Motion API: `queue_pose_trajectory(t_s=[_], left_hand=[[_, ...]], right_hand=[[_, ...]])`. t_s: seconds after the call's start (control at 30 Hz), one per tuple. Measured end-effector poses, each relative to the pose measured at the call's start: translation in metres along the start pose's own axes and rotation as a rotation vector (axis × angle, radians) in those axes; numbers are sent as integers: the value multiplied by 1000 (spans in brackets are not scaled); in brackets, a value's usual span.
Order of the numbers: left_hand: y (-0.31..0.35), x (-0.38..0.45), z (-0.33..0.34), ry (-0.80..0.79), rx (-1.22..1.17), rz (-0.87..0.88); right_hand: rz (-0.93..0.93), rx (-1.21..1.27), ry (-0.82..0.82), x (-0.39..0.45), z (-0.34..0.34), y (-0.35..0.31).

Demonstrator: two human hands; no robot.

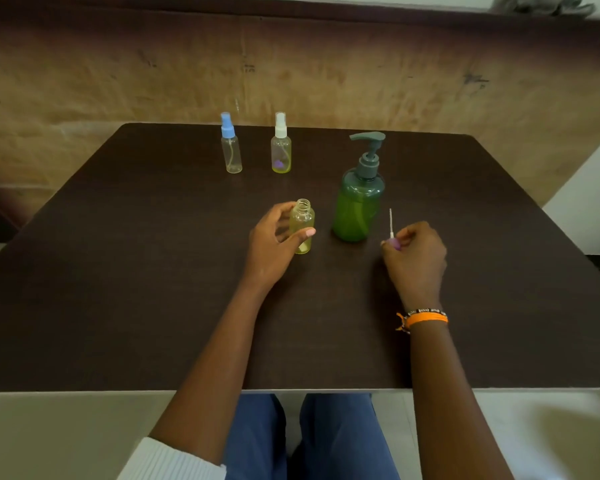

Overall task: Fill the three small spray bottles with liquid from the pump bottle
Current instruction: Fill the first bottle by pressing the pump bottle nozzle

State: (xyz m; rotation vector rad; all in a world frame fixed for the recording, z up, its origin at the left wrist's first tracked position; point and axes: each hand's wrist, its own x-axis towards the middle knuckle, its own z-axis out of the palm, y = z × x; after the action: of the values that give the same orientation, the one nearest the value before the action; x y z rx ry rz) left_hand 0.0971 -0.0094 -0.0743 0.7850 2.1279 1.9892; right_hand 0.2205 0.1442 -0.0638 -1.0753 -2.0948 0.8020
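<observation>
Fingers [293,206] and thumb of the left hand [269,244] wrap loosely round the open bottle [302,226], upright mid-table. The right hand [414,258] pinches its purple sprayer [392,237], tube pointing up, just right of the pump bottle [359,199]. A slack hold could tip the open bottle under the nozzle, or the tube could drip. Two capped bottles, blue-topped [230,145] and white-topped [281,145], stand well apart near the far edge; bare table [118,271] lies all round.
</observation>
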Motion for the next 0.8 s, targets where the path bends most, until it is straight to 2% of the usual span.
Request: queue_pose_trajectory(t_s=[0.33,0.8], left_hand=[[0,-1,-1,-4,15,6],[2,-4,-2,-5,-8,7]], right_hand=[[-48,-16,-44,-3,11,4],[-21,44,-54,-3,9,3]])
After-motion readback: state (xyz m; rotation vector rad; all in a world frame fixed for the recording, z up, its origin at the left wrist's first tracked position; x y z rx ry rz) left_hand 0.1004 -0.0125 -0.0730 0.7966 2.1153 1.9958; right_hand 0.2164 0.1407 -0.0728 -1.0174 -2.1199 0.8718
